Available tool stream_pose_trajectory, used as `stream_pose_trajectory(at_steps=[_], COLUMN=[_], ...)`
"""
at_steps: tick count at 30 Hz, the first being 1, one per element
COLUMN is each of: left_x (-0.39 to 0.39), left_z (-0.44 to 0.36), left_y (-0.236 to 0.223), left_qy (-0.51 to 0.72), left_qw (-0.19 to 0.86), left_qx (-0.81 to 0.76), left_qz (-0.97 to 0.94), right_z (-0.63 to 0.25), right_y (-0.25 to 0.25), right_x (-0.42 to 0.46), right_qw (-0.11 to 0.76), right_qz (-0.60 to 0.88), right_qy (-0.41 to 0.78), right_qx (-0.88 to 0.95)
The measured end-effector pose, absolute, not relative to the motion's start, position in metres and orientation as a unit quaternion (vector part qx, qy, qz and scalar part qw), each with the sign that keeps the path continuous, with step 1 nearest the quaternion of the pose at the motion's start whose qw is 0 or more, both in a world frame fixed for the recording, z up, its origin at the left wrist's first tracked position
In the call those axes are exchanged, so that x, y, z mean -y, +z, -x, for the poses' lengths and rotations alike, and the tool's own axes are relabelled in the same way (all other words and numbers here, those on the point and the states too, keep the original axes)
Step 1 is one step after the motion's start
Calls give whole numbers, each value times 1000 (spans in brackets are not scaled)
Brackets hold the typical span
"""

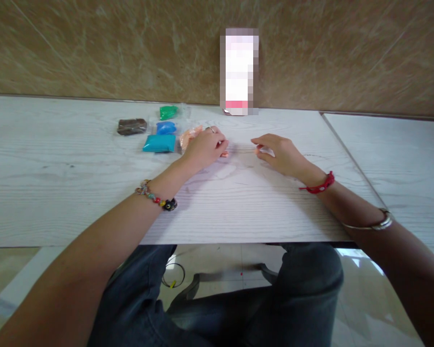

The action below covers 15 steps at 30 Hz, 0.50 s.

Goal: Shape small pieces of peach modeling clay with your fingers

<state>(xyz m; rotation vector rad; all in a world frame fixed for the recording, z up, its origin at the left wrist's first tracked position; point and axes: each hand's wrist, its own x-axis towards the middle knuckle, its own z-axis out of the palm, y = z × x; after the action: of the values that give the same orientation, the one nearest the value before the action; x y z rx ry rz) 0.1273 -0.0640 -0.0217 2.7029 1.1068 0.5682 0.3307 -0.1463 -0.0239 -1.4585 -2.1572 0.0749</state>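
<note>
White table (238, 207), marbled wall (112, 48), peach packet (188, 138) being half-hidden by left hand (205, 147), right hand (280, 153) apart (fingers curled, grips unclear).

No readable text, labels or numbers, phone screen (236, 70) pixelated over

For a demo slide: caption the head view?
Left hand beside a peach packet, right hand apart, over a white wood-grain table with brown, green, blue and teal packets.

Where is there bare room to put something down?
The table has bare patches left of the brown packet, between the forearms, and right of the seam. It's crowded just left of the left hand, where colored packets cluster.
</note>
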Motion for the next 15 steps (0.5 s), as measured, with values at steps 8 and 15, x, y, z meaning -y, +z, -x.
stream_pose_trajectory(at_steps=[8, 15], left_x=[64, 63], left_z=[-128, -127], left_y=[-22, -22], left_qy=[194, 190], left_qw=[87, 80], left_qx=[-375, -367], left_qz=[-902, -907], right_z=[-333, -327], right_y=[-23, -20], right_x=[145, 156], right_qw=[255, 127], right_qz=[533, 493], right_qy=[39, 29], right_qx=[806, 860])
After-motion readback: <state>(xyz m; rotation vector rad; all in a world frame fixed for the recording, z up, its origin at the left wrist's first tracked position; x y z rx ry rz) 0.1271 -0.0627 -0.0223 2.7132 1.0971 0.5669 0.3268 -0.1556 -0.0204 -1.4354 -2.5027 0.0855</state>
